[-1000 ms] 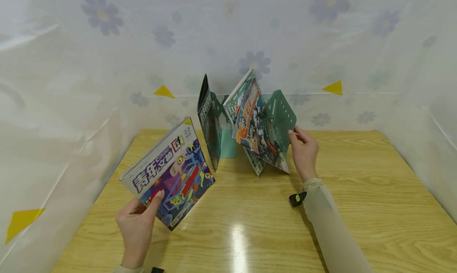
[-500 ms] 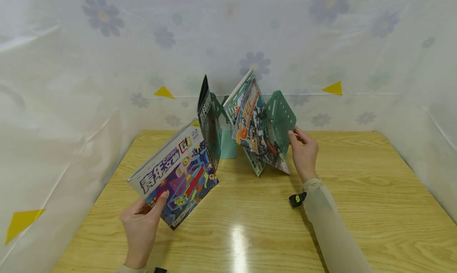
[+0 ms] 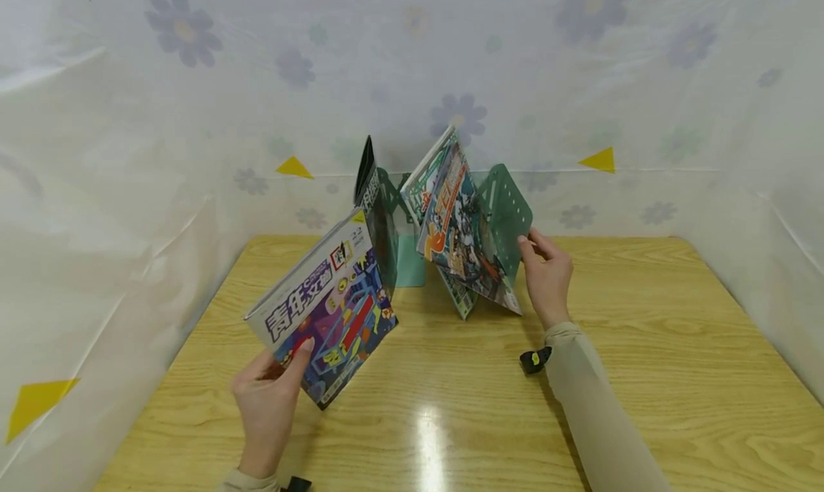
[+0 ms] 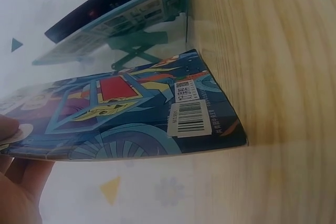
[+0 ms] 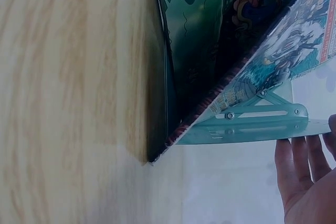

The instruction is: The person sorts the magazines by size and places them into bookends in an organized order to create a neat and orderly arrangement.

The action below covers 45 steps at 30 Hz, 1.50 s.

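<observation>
My left hand (image 3: 267, 406) grips a magazine (image 3: 341, 313) with a colourful purple-blue cover, thumb on the front. The magazine is tilted, its far edge overlapping a dark magazine (image 3: 386, 245) that stands at the left of a green folding book rack (image 3: 513, 217). In the left wrist view, the barcode corner of the held magazine (image 4: 131, 108) lies close over the table. My right hand (image 3: 549, 277) pinches the edge of the rack's perforated right side panel. Two magazines lean inside the rack: one with an orange title (image 3: 460, 227) and a green-and-white one (image 3: 425, 184) behind it.
The wooden table (image 3: 611, 377) meets flower-patterned sheeting (image 3: 412, 70) at the back and both sides. Between the dark magazine and the leaning ones, the rack's flat green base plate (image 3: 410, 262) shows. Its crossed metal bars (image 4: 136, 51) appear in the left wrist view.
My left hand has moved to the right with the magazine, which now overlaps more of the dark magazine. My right hand and the rack stay in place.
</observation>
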### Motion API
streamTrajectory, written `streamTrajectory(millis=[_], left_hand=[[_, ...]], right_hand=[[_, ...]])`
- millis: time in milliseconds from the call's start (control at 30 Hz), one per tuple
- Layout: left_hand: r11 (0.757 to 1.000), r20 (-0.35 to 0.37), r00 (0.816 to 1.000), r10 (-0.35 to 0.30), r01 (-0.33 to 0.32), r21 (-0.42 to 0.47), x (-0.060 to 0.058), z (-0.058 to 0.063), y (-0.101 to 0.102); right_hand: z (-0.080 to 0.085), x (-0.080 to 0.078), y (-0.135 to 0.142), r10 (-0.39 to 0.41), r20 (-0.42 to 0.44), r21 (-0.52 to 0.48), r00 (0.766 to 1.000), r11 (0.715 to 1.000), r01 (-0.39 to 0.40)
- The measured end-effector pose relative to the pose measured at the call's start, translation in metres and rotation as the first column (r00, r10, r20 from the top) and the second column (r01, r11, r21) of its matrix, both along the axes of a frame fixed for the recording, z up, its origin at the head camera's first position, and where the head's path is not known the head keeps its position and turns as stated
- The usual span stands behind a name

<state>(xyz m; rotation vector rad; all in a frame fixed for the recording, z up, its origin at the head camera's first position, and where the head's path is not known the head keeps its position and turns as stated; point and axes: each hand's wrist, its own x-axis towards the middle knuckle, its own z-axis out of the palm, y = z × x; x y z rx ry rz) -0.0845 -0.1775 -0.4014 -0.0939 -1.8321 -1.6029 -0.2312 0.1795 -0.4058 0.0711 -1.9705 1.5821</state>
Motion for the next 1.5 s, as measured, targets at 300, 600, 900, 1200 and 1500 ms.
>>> streamTrajectory(millis=[300, 600, 900, 1200, 1500], left_hand=[[0.999, -0.025, 0.999, 0.028, -0.029, -0.036, -0.005, -0.005, 0.012], [0.999, -0.058, 0.998, 0.034, -0.033, 0.019, -0.008, -0.006, 0.027], [0.998, -0.096, 0.994, 0.055, -0.054, 0.014, -0.014, -0.007, 0.033], [0.997, -0.094, 0.993, 0.067, -0.070, -0.033, -0.020, -0.011, 0.035], [1.000, -0.120, 0.993, -0.012, 0.015, 0.022, -0.026, -0.009, 0.044]], right_hand=[[0.000, 0.000, 0.000, 0.000, 0.003, -0.005, 1.000, 1.000, 0.000], [-0.001, 0.001, 0.000, 0.011, -0.001, -0.003, 1.000, 1.000, -0.011], [-0.002, 0.000, 0.000, 0.006, -0.003, 0.003, 1.000, 1.000, -0.006], [-0.002, -0.001, 0.001, 0.014, -0.001, -0.003, 1.000, 1.000, -0.014], [-0.001, 0.001, 0.000, 0.008, 0.007, -0.005, 1.000, 1.000, -0.008]])
